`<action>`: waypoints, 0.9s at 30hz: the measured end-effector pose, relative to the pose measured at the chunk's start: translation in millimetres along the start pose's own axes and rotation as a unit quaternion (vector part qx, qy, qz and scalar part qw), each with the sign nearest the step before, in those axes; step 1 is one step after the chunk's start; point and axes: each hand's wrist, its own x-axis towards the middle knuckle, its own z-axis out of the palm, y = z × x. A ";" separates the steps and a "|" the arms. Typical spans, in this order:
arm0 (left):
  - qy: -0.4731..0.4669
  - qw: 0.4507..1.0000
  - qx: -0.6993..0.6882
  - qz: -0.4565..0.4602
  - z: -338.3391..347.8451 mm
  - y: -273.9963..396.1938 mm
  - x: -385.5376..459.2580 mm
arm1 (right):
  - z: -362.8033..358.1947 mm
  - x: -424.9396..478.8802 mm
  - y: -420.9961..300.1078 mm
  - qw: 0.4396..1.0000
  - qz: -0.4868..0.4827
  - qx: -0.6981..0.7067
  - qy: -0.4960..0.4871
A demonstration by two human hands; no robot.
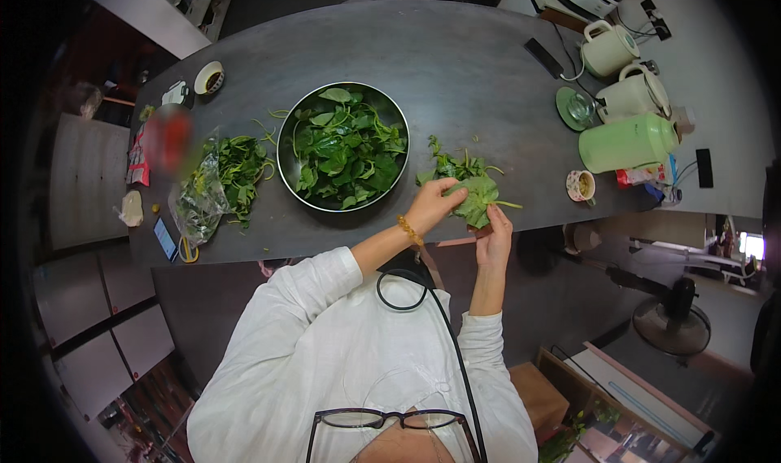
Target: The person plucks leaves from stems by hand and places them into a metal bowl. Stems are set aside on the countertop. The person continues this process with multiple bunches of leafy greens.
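A broad green leaf (479, 199) with a pale stem is held between both my hands, near the table's front edge. My left hand (434, 205), with an amber bead bracelet at the wrist, grips the leaf's left side. The fingers of my right hand (493, 238) pinch it from below, where the stem meets the blade. Just beyond them lies a small pile of greens (456, 165) on the dark table. To the left stands a large metal bowl (280, 158) full of loose leaves (345, 152).
More leafy greens (241, 170) spill from a clear plastic bag (201, 200) on the left, near a phone (165, 238) and a small bowl of dark sauce (210, 78). At right are a green thermos (628, 142), two kettles (610, 48), a glass cup (579, 109) and a patterned mug (580, 186).
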 end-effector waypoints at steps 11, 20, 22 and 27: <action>-0.011 0.995 -0.087 -0.045 -76.4 0.4 -44.1 | 4.1 63.4 19.7 0.978 0.069 -0.195 0.029; 0.229 0.973 0.011 0.032 -263.2 -2.7 -149.2 | -63.8 76.4 13.7 0.631 -0.137 -0.753 0.128; 0.315 0.945 0.063 0.059 -320.9 -18.7 -149.6 | -65.0 70.6 17.6 0.642 -0.124 -0.750 0.097; 0.423 0.826 0.365 0.072 -397.5 14.7 -92.1 | -11.9 38.5 58.9 0.682 -0.069 -0.728 0.011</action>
